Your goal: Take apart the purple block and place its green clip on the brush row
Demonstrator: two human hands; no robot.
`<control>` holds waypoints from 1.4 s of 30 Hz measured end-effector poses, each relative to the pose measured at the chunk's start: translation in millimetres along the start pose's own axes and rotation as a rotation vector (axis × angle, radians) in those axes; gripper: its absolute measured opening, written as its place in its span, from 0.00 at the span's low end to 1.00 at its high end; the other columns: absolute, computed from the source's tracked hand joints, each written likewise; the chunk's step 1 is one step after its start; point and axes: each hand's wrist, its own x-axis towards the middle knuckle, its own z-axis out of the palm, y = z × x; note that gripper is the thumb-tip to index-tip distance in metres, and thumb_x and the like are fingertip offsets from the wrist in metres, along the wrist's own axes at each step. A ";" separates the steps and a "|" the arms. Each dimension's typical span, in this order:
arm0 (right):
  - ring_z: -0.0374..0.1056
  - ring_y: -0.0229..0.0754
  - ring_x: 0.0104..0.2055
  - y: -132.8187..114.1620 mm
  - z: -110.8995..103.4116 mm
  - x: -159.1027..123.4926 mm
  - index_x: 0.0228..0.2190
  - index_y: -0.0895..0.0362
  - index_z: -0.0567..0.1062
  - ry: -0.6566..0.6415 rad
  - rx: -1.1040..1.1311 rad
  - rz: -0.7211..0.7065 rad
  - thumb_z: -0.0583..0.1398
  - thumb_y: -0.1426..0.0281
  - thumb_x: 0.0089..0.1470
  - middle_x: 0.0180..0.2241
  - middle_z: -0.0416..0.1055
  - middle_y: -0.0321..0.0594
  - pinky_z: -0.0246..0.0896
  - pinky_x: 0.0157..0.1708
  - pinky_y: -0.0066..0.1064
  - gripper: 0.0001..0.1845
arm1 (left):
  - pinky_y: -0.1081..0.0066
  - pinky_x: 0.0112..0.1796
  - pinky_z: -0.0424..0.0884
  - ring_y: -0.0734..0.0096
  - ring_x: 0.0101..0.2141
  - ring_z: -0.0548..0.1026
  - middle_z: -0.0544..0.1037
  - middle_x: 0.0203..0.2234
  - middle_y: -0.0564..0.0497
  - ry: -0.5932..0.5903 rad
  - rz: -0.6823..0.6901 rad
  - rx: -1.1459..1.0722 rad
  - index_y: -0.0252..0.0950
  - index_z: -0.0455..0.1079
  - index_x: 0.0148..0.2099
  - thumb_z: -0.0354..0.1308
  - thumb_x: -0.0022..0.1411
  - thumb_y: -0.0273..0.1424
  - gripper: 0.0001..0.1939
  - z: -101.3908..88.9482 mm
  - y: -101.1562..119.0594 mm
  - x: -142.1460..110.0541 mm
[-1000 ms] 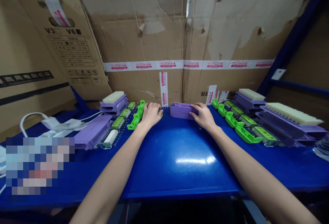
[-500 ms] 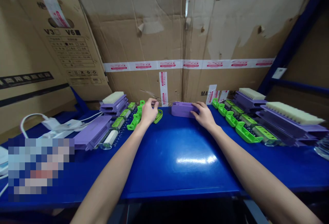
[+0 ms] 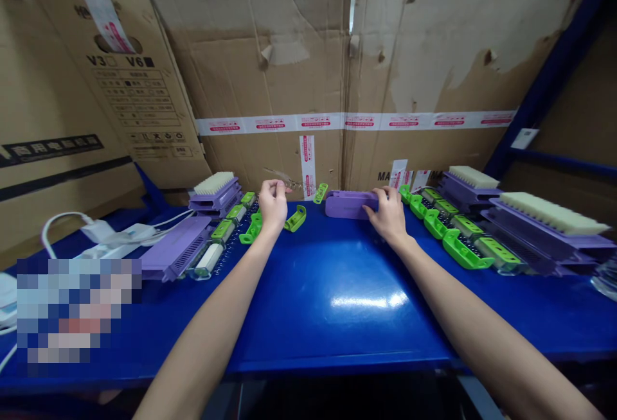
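My left hand point(image 3: 272, 203) pinches a thin metal spring point(image 3: 292, 184) above the blue surface point(image 3: 337, 291); my right hand point(image 3: 389, 216) grips a purple case point(image 3: 349, 204).

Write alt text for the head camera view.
Two bare arms reach across a blue table: the left hand lifts a small wire spring with a green clip at its end, and the right hand grips a purple case. Cardboard boxes stand behind.

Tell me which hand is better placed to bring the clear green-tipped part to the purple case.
Left, probably: the left hand holds that clear part raised, while the right hand grips the purple case on the table.
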 end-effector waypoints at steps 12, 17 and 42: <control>0.51 0.59 0.59 -5.8 5.2 -4.1 0.58 0.55 0.61 -0.205 -0.074 -0.156 0.56 0.65 0.52 0.57 0.58 0.53 0.51 0.52 0.54 0.31 | 0.66 0.37 0.73 0.66 0.34 0.77 0.75 0.27 0.48 -0.238 -0.182 -0.258 0.36 0.58 0.38 0.51 0.57 0.43 0.15 5.5 -1.6 -1.5; 0.59 0.56 0.50 -24.0 -5.3 -3.4 0.49 0.58 0.70 -0.142 -0.119 -0.183 0.51 0.67 0.57 0.48 0.65 0.54 0.57 0.46 0.46 0.20 | 0.68 0.30 0.72 0.66 0.28 0.77 0.75 0.26 0.50 -0.325 -0.241 -0.300 0.37 0.57 0.39 0.52 0.57 0.45 0.17 7.7 3.4 -8.1; 0.70 0.43 0.30 -37.9 1.0 -4.3 0.41 0.60 0.73 -0.405 1.011 0.359 0.62 0.59 0.45 0.28 0.75 0.41 0.63 0.32 0.33 0.23 | 0.73 0.25 0.70 0.67 0.25 0.77 0.76 0.24 0.45 -0.488 -0.440 -0.296 0.33 0.59 0.35 0.51 0.59 0.27 0.03 12.1 11.9 -18.5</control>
